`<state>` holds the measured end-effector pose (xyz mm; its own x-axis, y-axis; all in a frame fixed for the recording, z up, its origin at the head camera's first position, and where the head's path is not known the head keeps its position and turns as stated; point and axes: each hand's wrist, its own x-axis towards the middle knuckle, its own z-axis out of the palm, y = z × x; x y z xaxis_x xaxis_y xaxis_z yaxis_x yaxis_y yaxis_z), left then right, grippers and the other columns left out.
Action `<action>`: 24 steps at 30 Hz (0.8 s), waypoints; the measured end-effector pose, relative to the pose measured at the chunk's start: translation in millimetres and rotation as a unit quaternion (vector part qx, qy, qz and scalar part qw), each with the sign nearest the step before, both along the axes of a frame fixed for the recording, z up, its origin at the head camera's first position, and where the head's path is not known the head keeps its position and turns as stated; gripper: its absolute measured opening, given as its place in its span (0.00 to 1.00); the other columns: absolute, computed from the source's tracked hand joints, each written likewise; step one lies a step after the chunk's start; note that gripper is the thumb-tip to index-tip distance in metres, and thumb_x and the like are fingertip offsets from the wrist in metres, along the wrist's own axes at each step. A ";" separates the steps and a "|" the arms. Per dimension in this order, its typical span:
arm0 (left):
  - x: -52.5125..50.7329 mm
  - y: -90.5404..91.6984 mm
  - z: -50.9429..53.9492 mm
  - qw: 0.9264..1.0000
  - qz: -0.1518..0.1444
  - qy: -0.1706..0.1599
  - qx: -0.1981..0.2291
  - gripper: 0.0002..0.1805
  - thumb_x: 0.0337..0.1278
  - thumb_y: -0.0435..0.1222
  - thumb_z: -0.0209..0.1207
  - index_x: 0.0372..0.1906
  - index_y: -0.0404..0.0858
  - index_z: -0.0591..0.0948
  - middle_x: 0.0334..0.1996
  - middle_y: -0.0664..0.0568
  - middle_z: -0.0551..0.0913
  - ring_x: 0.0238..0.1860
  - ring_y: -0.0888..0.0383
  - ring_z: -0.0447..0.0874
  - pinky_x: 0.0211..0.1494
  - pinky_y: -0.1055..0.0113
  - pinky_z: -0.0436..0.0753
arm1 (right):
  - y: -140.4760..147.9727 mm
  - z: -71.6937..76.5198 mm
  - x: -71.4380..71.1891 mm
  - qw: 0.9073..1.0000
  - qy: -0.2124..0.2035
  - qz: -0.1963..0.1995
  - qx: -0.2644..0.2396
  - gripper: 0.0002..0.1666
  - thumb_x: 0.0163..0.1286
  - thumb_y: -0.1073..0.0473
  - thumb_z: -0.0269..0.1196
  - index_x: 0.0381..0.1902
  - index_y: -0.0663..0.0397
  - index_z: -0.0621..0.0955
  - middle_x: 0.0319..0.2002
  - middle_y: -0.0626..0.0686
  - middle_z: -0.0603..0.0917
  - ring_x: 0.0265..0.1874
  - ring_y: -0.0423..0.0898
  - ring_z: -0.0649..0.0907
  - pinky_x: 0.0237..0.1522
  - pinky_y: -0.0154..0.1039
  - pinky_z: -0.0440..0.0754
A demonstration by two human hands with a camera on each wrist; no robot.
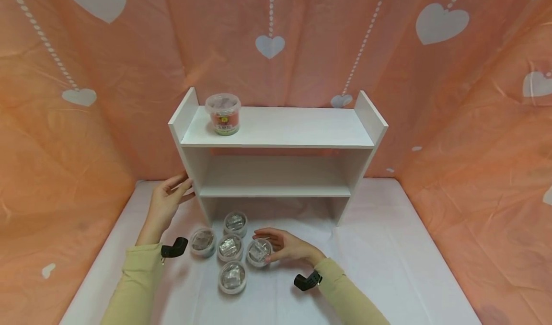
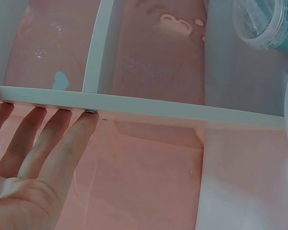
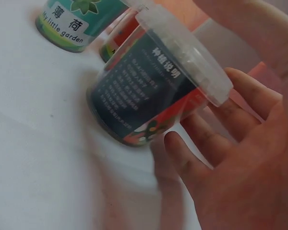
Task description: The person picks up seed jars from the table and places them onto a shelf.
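right hand [image 1: 290,246]: fingers curled round an upright tub [image 1: 258,251] immediately to their left. left hand [image 1: 167,201], farther away: fingers apart, touching shelf [image 1: 276,171].

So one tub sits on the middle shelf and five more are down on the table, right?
Not quite, the shelf is wrong: the head view shows the single tub on the top shelf. The five other tubs are down on the table.

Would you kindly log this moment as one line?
left hand: at shelf side; right hand: around cup; top level: one cup; table: four cups
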<state>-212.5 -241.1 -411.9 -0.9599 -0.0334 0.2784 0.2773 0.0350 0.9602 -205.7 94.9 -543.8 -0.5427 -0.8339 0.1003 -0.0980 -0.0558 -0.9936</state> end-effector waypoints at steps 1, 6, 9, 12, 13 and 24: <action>0.1 0.0 0.1 1.000 0.000 0.000 -0.001 0.28 0.66 0.35 0.57 0.64 0.22 0.67 0.60 0.43 0.74 0.48 0.67 0.80 0.50 0.57 0.81 | -0.6 -0.4 0.2 1.000 0.000 0.000 0.004 0.46 0.56 0.77 0.67 0.70 0.70 0.59 0.66 0.67 0.66 0.66 0.50 0.67 0.68 0.38 0.64; -0.2 0.3 -0.2 1.000 -0.003 0.001 0.011 0.28 0.66 0.34 0.57 0.64 0.21 0.67 0.59 0.44 0.75 0.48 0.66 0.80 0.48 0.63 0.83 | -3.3 -2.4 0.9 1.000 0.003 -0.001 0.018 0.46 0.55 0.77 0.68 0.69 0.70 0.60 0.65 0.65 0.68 0.62 0.45 0.71 0.64 0.39 0.71; 0.1 0.3 -0.4 1.000 -0.002 -0.001 0.013 0.28 0.66 0.34 0.57 0.64 0.21 0.67 0.60 0.43 0.74 0.48 0.66 0.80 0.48 0.63 0.83 | -4.3 -2.1 1.6 1.000 0.006 -0.002 0.025 0.46 0.55 0.77 0.68 0.69 0.70 0.60 0.65 0.64 0.68 0.62 0.44 0.71 0.64 0.39 0.71; 0.4 0.6 -0.5 1.000 0.002 -0.003 0.005 0.28 0.66 0.35 0.57 0.64 0.22 0.67 0.61 0.39 0.72 0.48 0.67 0.80 0.48 0.63 0.83 | -4.0 -2.5 1.6 0.999 0.005 -0.003 0.033 0.46 0.54 0.77 0.68 0.69 0.69 0.61 0.65 0.62 0.68 0.62 0.44 0.71 0.64 0.38 0.71; 0.4 0.8 -0.4 1.000 0.003 -0.003 0.001 0.28 0.66 0.35 0.57 0.64 0.22 0.67 0.62 0.37 0.71 0.48 0.67 0.80 0.49 0.62 0.83 | -3.8 -2.5 1.7 0.999 0.004 -0.004 0.036 0.46 0.54 0.77 0.68 0.69 0.69 0.61 0.66 0.62 0.68 0.62 0.44 0.71 0.64 0.38 0.71; 0.8 0.6 -0.4 1.000 0.003 -0.002 0.001 0.28 0.66 0.35 0.57 0.64 0.21 0.67 0.62 0.37 0.71 0.49 0.66 0.80 0.50 0.58 0.82 | -2.2 -3.3 3.5 0.999 -0.020 -0.009 0.047 0.45 0.53 0.77 0.69 0.68 0.64 0.63 0.66 0.60 0.67 0.62 0.45 0.71 0.65 0.39 0.70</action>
